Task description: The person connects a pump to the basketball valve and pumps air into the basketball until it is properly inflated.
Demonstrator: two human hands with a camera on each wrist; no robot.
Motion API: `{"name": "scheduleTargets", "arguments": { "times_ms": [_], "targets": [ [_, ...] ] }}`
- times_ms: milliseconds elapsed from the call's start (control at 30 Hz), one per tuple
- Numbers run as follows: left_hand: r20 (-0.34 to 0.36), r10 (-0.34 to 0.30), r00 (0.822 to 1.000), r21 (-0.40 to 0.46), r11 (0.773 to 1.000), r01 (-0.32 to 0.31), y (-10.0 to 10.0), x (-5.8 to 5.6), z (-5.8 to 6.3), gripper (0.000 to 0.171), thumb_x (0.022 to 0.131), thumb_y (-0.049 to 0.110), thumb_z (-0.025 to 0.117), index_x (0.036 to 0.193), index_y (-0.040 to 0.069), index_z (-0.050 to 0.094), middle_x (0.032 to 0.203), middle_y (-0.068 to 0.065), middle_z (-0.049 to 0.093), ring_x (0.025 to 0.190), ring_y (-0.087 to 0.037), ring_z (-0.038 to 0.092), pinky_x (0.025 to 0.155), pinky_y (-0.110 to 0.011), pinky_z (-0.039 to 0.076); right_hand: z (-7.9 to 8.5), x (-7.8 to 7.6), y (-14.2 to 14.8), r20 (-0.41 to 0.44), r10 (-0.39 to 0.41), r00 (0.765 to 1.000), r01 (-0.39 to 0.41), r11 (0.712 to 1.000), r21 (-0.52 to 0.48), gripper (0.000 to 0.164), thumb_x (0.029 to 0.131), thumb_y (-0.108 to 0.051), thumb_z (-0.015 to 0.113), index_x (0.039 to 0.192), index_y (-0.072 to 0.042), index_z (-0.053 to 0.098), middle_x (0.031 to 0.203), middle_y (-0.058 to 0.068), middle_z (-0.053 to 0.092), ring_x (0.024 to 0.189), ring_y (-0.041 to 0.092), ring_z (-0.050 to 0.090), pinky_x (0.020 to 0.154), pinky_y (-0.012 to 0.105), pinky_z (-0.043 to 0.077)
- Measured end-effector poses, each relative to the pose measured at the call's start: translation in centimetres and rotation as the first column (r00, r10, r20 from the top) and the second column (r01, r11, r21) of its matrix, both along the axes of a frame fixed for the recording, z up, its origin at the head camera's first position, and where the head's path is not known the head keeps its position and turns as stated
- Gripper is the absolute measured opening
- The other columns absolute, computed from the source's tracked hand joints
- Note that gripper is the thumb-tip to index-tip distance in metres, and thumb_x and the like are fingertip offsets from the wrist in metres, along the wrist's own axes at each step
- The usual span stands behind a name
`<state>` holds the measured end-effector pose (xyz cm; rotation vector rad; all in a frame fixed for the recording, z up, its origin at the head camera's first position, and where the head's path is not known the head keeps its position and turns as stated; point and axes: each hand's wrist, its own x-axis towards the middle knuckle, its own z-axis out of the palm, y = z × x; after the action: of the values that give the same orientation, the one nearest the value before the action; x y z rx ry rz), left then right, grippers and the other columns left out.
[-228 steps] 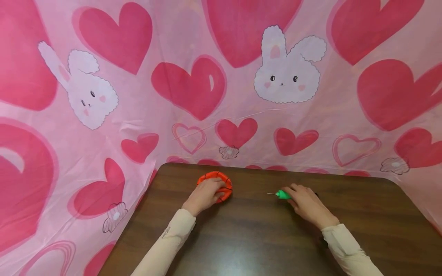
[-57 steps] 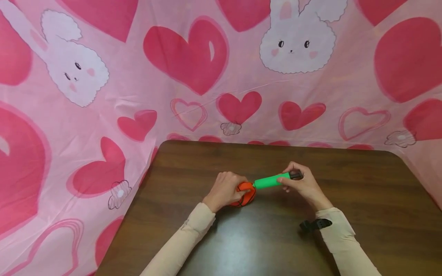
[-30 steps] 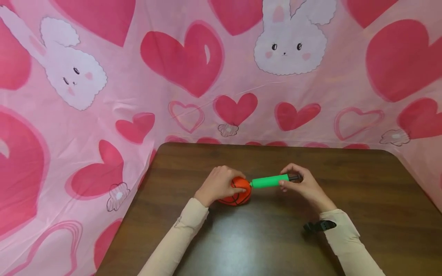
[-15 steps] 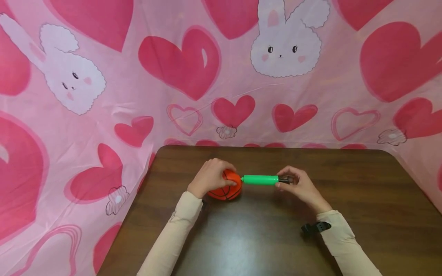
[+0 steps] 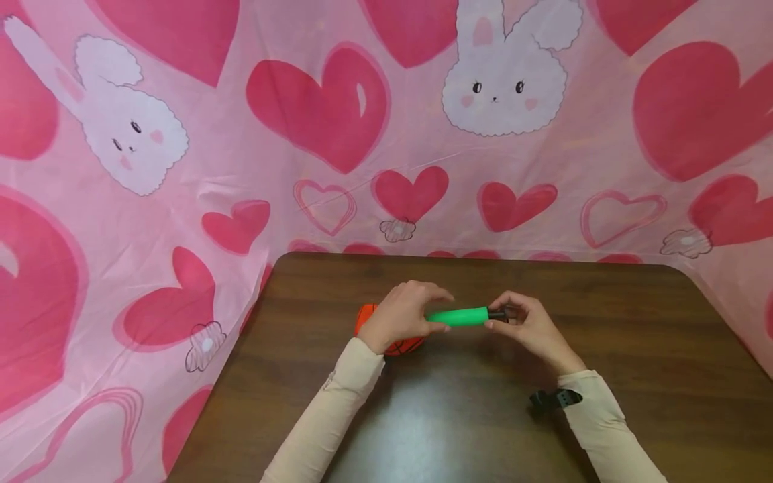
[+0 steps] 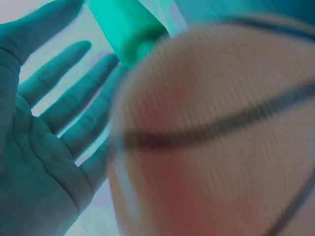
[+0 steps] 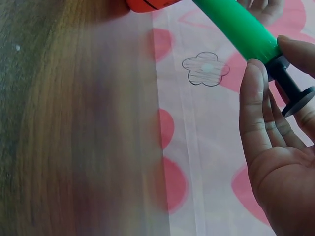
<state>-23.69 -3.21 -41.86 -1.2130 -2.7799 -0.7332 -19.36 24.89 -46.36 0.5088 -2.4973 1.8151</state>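
Pump (image 5: 461,316) spans the gap: I've got the right hand (image 5: 533,329) pinching its rear, the left hand (image 5: 403,312) loosely spread about its front, gripping nothing, orange ball (image 5: 365,315) partly hidden by it.

Left fingers (image 6: 74,98) (now straight) beside pump (image 5: 461,316)

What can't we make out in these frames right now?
Head: whether the green pump touches the orange ball; the left grip covers that spot.
Left wrist: the pump's very tip, behind the ball's curve; the ball's right side, cut off by the frame edge.
Right wrist: most of the ball, cut off by the top edge.
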Motion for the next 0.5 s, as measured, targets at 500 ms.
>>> {"name": "scheduleTargets", "arguments": {
  "times_ms": [500],
  "targets": [
    [0.127, 0.000, 0.992, 0.051, 0.999, -0.007, 3.6, -0.3, -1.5, 0.037, 0.084, 0.026, 0.088, 0.120, 0.022, 0.078, 0.100, 0.009, 0.076, 0.082, -0.008, 0.061, 0.077, -0.022, 0.051, 0.3, -0.4, 1.7, -0.038, 0.067, 0.997, -0.069, 0.996, -0.053, 0.024, 0.092, 0.005, 0.073, 0.113, 0.010, 0.063, 0.101, -0.013, 0.076, 0.085, 0.011, 0.075, 0.079, 0.023, 0.062]
  ]
}}
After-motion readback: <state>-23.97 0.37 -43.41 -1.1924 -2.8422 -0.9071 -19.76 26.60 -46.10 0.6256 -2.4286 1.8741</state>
